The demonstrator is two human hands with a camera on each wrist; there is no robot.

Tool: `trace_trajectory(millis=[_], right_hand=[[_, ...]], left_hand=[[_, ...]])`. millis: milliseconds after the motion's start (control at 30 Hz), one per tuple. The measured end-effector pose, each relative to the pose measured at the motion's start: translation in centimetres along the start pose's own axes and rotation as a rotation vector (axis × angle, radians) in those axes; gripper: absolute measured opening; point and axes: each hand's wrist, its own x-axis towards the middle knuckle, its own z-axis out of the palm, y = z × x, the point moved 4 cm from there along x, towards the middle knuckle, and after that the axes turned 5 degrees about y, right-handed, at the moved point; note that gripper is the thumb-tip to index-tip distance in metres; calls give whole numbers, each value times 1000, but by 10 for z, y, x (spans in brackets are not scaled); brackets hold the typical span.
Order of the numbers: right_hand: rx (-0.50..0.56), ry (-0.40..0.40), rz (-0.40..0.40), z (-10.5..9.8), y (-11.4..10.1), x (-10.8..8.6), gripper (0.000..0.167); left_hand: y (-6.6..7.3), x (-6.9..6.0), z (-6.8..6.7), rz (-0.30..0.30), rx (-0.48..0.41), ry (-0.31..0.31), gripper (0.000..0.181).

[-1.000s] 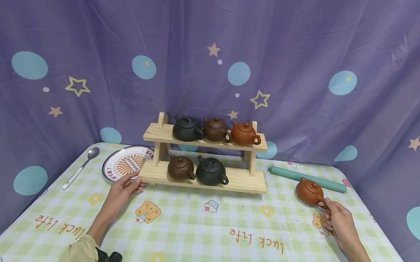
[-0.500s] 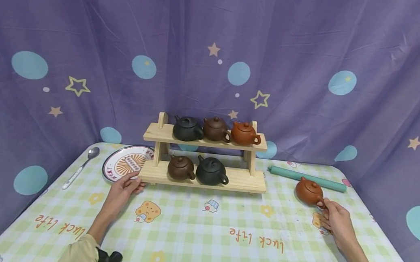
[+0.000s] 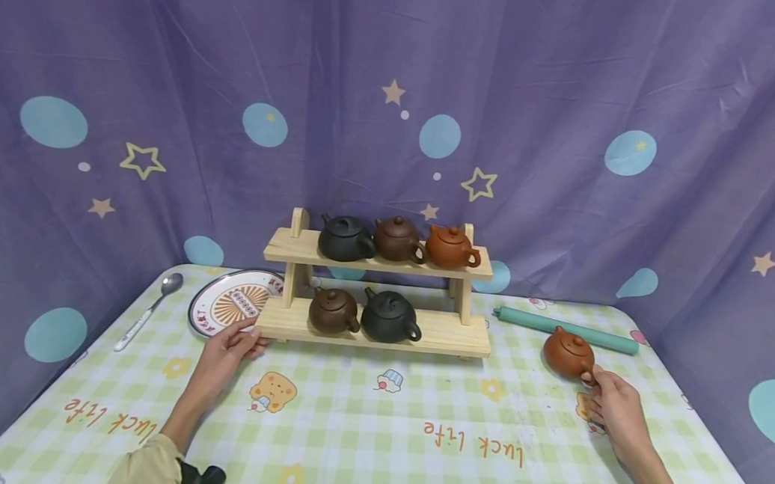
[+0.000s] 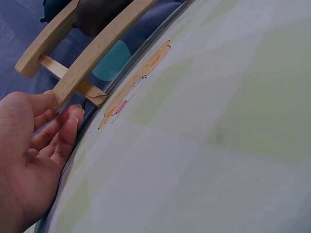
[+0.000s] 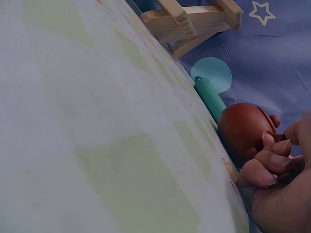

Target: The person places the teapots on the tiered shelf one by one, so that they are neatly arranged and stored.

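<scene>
A two-tier wooden shelf stands at the back middle of the table. My left hand holds the front left corner of its lower board; in the left wrist view the thumb lies against the board's end and the fingers curl below. At the right, my right hand pinches the handle of an orange-brown teapot, whose spout points away to the left. Whether that teapot touches the cloth is hard to tell. On the lower board sit a brown teapot and a black teapot.
The upper board carries a black teapot, a brown teapot and an orange-brown teapot. A plate lies partly behind the shelf's left side, with a spoon farther left. Behind the held teapot lies a green rod.
My right hand has shifted slightly left with the teapot in its grip. The left hand and the shelf stay where they were.
</scene>
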Motion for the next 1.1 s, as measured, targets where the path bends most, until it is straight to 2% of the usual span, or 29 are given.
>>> trace_trajectory(millis=[633,900,1100], right_hand=[[-80,71,-24,3,1,-2,43],[44,-6,-65,13,-4,-4,40],[25,-14,-70,16,-8,-4,42]], left_hand=[[1,-1,-1,-14,-7,-5,47],[-1,0,-2,-31,-26,-16,48],[1,0,-2,-32,-15,-14,47]])
